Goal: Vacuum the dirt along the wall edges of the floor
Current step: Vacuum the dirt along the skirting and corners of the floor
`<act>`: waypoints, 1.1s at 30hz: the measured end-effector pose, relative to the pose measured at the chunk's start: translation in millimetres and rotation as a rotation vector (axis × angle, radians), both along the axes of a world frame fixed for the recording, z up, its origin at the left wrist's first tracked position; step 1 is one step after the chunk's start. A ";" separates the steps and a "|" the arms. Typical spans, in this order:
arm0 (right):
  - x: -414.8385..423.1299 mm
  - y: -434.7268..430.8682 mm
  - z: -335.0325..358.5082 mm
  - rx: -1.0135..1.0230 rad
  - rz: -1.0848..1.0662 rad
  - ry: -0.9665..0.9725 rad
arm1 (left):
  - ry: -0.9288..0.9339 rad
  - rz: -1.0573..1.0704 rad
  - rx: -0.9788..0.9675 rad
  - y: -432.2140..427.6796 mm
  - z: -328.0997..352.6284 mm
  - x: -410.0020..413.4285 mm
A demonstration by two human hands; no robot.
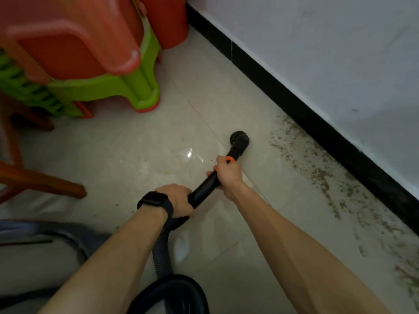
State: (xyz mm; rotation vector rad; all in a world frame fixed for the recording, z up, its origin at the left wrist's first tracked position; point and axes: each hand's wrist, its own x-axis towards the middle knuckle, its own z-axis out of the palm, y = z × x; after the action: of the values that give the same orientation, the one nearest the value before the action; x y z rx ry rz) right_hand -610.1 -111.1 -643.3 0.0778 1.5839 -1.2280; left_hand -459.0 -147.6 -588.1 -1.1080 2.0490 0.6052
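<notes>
Two hands (pixel 176 198) (pixel 229 175) around smooth tube (pixel 204 188), ribbed hose (pixel 161 257)

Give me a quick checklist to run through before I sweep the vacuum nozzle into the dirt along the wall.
1. Two-handed grip on the wand: the left hand holds the rear and the right hand holds nearer the head. Ok.
2. Nozzle over the dirt: it sits on cleaner tile beside the band. Not ok.
3. Floor between the nozzle and the baseboard free of objects: ok.
4. Hose free: it loops on the floor beneath the arms, with no snag visible. Ok.
5. Stacked stools apart from the nozzle: ok.
6. Suction running: cannot tell.
</notes>
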 end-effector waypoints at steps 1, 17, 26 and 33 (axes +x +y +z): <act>-0.7 -4.2 0.8 0.014 -0.002 0.030 | 0.032 0.048 0.012 -0.4 -3.6 3.7; 74.8 28.3 -19.5 0.081 0.288 0.067 | -0.244 0.171 0.314 25.5 -24.5 46.0; 60.1 24.9 -14.7 0.024 0.212 -0.022 | -0.113 0.511 0.585 46.2 4.5 50.7; 29.9 23.7 -11.2 -0.032 0.032 -0.099 | 0.260 0.607 0.464 48.7 -10.6 13.6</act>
State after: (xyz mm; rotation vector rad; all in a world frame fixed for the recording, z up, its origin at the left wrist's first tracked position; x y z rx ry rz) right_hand -580.2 -87.4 -654.5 0.0912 1.4739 -1.2067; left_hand -445.5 -98.9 -598.8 -1.4076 1.6177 1.5072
